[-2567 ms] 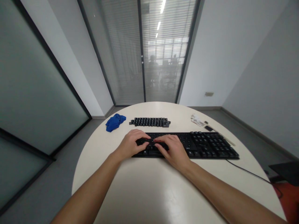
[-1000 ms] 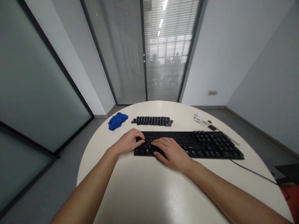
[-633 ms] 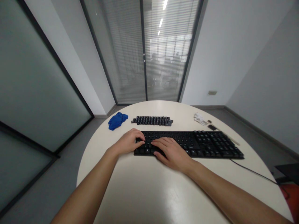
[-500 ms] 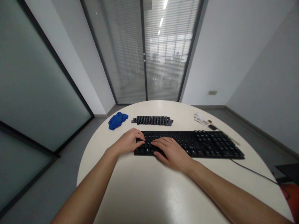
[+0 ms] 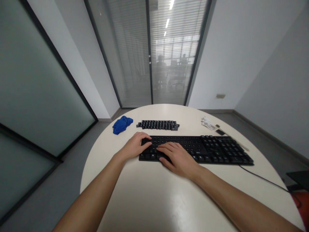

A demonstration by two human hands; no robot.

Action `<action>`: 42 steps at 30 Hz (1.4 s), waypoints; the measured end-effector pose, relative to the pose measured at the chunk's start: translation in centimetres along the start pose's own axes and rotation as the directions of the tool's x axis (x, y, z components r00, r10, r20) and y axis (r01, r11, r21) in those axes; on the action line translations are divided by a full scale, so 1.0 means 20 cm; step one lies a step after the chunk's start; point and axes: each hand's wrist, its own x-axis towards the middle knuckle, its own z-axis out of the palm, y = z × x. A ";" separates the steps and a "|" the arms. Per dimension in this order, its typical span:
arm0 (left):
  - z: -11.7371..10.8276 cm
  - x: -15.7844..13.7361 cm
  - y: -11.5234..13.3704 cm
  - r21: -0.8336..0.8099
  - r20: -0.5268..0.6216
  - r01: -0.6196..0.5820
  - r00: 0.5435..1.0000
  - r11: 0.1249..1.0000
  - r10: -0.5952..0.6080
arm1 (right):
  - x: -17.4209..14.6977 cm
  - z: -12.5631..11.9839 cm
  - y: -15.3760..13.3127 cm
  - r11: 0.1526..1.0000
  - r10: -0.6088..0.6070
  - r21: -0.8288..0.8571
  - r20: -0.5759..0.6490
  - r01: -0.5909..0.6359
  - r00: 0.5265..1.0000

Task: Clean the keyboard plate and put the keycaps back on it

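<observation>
A black keyboard [image 5: 210, 149] lies on the white round table, with many keycaps gone from its left and middle part. My left hand [image 5: 135, 145] is over the keyboard's left end, thumb and fingers apart and pointing right; nothing shows between them. My right hand [image 5: 180, 159] lies low on the middle-left keys, fingers stretched out and thumb near the front edge. Both hands cover some of the keys beneath. Behind the keyboard, loose black keycaps [image 5: 158, 125] stand in several tight rows.
A crumpled blue cloth [image 5: 122, 124] sits at the far left of the table [image 5: 145, 199]. At the right back are white items [image 5: 207, 123], a small dark piece [image 5: 220, 132] and a thin stick [image 5: 238, 142]. A cable [image 5: 263, 178] runs off the right edge.
My left hand has shifted slightly to the right, and its thumb and fingers have straightened over the keys. My right hand stays almost where it was.
</observation>
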 end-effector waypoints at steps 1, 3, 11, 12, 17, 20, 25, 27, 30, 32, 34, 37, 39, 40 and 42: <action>0.01 0.00 -0.01 -0.008 0.001 0.000 1.000 1.000 0.000 | 0.00 0.00 0.00 1.000 0.001 0.001 0.005 -0.001 1.000; 0.02 0.00 -0.01 -0.027 0.000 0.018 1.000 0.999 -0.018 | 0.00 0.00 0.00 1.000 0.004 0.002 0.014 -0.004 1.000; 0.06 0.00 0.01 -0.067 -0.016 0.149 0.989 0.987 -0.150 | 0.00 0.00 0.00 1.000 0.010 -0.002 0.033 -0.010 0.999; 0.06 0.00 0.01 -0.065 -0.015 0.158 0.987 0.985 -0.159 | 0.00 0.00 0.00 1.000 0.009 -0.003 0.035 -0.009 0.999; 0.05 0.00 0.00 -0.015 -0.006 0.179 0.984 0.984 -0.180 | 0.00 0.00 0.00 1.000 0.004 0.000 0.035 -0.004 0.999; 0.04 0.01 0.00 0.047 -0.009 0.179 0.984 0.983 -0.179 | -0.01 0.00 0.00 1.000 0.008 0.002 0.030 -0.008 1.000; 0.02 0.01 0.02 0.114 0.025 0.207 0.977 0.972 -0.211 | -0.01 0.01 0.00 1.000 0.011 0.003 0.031 -0.011 0.999; 0.02 0.01 0.03 0.141 0.028 0.247 0.967 0.959 -0.253 | -0.01 0.00 0.00 1.000 0.012 0.006 0.030 -0.012 0.999; 0.02 0.01 0.05 0.184 0.045 0.270 0.958 0.945 -0.283 | -0.01 0.00 0.00 1.000 0.011 0.007 0.031 -0.011 0.999; 0.03 0.01 0.06 0.205 0.066 0.252 0.960 0.946 -0.271 | -0.01 0.00 0.00 1.000 0.016 0.005 0.031 -0.016 0.999; 0.04 0.02 0.07 0.218 0.068 0.241 0.963 0.946 -0.261 | -0.01 0.00 -0.01 1.000 0.021 0.005 0.035 -0.021 0.999; 0.05 0.02 0.08 0.220 0.038 0.257 0.962 0.941 -0.271 | -0.01 0.00 -0.01 1.000 0.023 0.003 0.036 -0.023 0.999; 0.05 0.01 0.07 0.210 0.029 0.265 0.960 0.941 -0.277 | -0.01 0.00 -0.01 1.000 0.025 0.000 0.034 -0.025 0.999; 0.05 0.01 0.07 0.205 0.030 0.266 0.960 0.942 -0.278 | -0.01 0.00 0.00 1.000 0.025 -0.001 0.034 -0.025 0.999; 0.04 0.01 0.06 0.195 0.035 0.263 0.961 0.945 -0.275 | 0.00 0.00 0.00 1.000 0.023 0.001 0.035 -0.023 0.999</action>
